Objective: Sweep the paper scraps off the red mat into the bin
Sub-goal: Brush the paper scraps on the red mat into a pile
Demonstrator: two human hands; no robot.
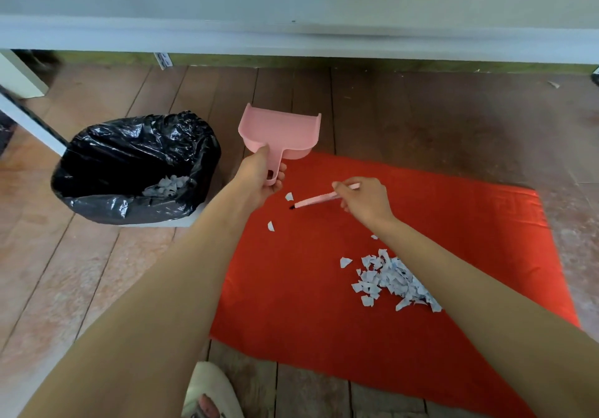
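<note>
A red mat (308,288) lies on the wooden floor. A heap of white paper scraps (389,279) sits on its right part, partly hidden under my right forearm. Two loose scraps (271,226) lie near the mat's left side. My left hand (259,177) grips the handle of a pink dustpan (280,132), held up at the mat's far left corner. My right hand (364,200) holds a thin pink brush (319,199), its dark tip touching the mat beside a scrap. The bin (136,168), lined with a black bag, stands left of the mat with scraps inside.
A white table edge (291,38) runs across the top, with a white table leg (29,119) beside the bin. My foot in a white slipper (207,391) shows at the bottom. Bare wooden floor surrounds the mat.
</note>
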